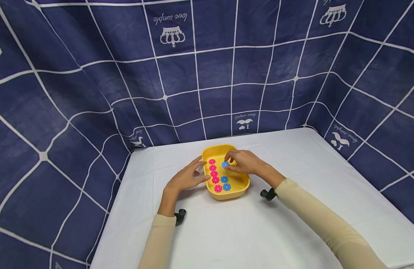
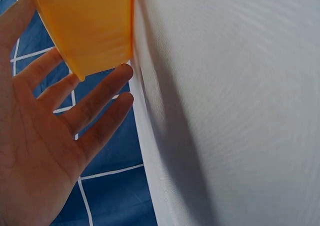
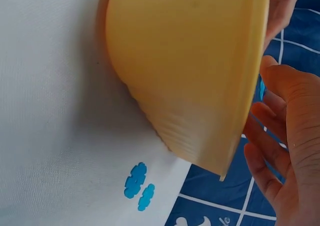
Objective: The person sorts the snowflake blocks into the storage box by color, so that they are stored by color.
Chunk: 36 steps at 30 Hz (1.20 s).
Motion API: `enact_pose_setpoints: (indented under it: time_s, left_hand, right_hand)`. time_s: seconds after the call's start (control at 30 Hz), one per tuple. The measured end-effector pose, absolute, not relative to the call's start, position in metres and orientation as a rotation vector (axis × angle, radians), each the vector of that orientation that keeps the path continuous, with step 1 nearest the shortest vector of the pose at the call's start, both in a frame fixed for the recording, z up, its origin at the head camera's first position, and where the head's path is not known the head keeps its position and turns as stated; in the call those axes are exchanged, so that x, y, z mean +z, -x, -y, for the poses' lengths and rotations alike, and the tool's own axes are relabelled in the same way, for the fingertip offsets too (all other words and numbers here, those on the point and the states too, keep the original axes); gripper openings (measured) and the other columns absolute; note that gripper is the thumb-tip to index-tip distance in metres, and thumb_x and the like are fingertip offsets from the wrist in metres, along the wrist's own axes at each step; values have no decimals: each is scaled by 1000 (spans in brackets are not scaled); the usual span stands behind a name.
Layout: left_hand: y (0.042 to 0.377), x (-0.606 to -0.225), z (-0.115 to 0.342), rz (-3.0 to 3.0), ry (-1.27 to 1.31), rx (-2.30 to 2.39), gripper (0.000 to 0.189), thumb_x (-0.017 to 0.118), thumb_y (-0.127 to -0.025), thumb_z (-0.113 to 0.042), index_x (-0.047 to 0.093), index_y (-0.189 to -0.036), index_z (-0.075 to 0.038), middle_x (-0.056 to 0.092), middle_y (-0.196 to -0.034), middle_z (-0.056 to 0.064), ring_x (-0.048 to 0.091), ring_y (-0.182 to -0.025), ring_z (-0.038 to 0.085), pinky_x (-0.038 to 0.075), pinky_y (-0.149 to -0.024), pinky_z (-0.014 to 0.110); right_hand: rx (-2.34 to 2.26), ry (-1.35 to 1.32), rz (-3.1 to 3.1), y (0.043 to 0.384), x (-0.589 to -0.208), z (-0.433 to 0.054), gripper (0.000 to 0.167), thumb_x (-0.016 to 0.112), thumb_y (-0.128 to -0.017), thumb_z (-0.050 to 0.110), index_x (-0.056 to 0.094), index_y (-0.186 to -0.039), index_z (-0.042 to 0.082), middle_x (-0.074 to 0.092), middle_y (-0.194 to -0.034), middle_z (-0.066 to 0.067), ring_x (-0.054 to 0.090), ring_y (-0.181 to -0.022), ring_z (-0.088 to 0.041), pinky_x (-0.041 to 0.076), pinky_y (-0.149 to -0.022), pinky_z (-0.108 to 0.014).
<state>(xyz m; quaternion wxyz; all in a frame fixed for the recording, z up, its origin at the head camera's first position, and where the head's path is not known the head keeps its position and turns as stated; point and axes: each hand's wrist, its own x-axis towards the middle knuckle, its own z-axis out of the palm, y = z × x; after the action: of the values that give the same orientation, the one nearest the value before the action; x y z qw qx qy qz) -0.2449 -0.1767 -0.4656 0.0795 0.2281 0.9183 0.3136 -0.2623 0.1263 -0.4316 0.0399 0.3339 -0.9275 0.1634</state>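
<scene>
In the head view, a yellow plastic bin [image 1: 238, 183] sits on the white table. A column of pink snowflake discs [image 1: 215, 180] lines its left side, and two blue snowflake discs [image 1: 226, 187] lie beside them near the front. My right hand [image 1: 242, 161] reaches over the right rim and pinches another blue snowflake disc [image 1: 225, 164] between thumb and fingers; only a sliver shows in the right wrist view. At the bin's left rim is my left hand [image 1: 186, 177], its fingers spread and relaxed, thumb by the edge. The left wrist view shows those fingers [image 2: 102, 98] extended alongside the bin wall.
Two more blue discs [image 3: 135, 180] stand out on the white tablecloth [image 3: 50, 136] beyond the bin in the right wrist view. A dark blue checked curtain [image 1: 213, 71] encloses the table at the back and sides. Each wrist carries a small black camera [image 1: 268, 194].
</scene>
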Motion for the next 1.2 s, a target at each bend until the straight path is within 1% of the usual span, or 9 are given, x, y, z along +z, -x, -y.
enact_pose_setpoints:
  time_s: [0.2, 0.33, 0.47, 0.63, 0.83, 1.0, 1.2]
  left_hand:
    - [245, -465, 176, -2750, -677, 927, 78, 73, -95, -64, 53, -160, -24, 25, -178, -8, 69, -126, 23, 53, -110, 53]
    - [245, -467, 177, -2746, -675, 930, 79, 73, -95, -64, 53, -160, -25, 25, -178, -8, 69, -126, 22, 53, -110, 53]
    - [245, -466, 177, -2749, -665, 925, 80, 72, -94, -67, 53, -160, -27, 24, -178, -10, 69, -126, 21, 53, -110, 53]
    - [247, -465, 178, -2754, -651, 909, 82, 71, -92, -70, 51, -161, -30, 23, -178, -13, 68, -127, 20, 54, -110, 52]
    - [247, -465, 179, -2742, -652, 930, 80, 73, -94, -65, 51, -162, -28, 23, -178, -13, 68, -127, 20, 54, -110, 52]
    - [247, -465, 179, -2741, -663, 937, 80, 73, -94, -65, 51, -161, -28, 23, -179, -11, 69, -127, 20, 54, -109, 51]
    - [248, -464, 180, -2743, -685, 937, 77, 74, -96, -60, 52, -161, -25, 23, -179, -9, 69, -127, 22, 54, -110, 51]
  right_hand:
    - [472, -1044, 2869, 267, -435, -125, 34, 82, -97, 36, 76, -119, 11, 74, -111, -3, 75, -97, -24, 63, -86, -37]
    - [453, -1063, 2901, 269, -436, -122, 33, 82, -97, 37, 77, -119, 13, 74, -110, -3, 74, -94, -22, 62, -84, -36]
    - [434, -1091, 2921, 273, -436, -120, 32, 83, -96, 36, 77, -118, 13, 74, -110, -3, 72, -91, -17, 62, -84, -35]
    - [411, -1150, 2939, 278, -436, -117, 29, 83, -97, 34, 77, -117, 14, 74, -113, -4, 71, -93, -17, 62, -84, -34]
    - [392, -1199, 2967, 282, -436, -112, 30, 83, -97, 37, 77, -116, 14, 73, -113, -3, 70, -93, -16, 62, -83, -33]
    - [378, -1203, 3020, 284, -441, -109, 30, 81, -98, 40, 76, -115, 15, 72, -112, 0, 69, -92, -14, 62, -84, -31]
    - [353, -1198, 3060, 286, -442, -105, 31, 80, -98, 40, 76, -116, 15, 71, -113, 0, 69, -94, -15, 62, -87, -34]
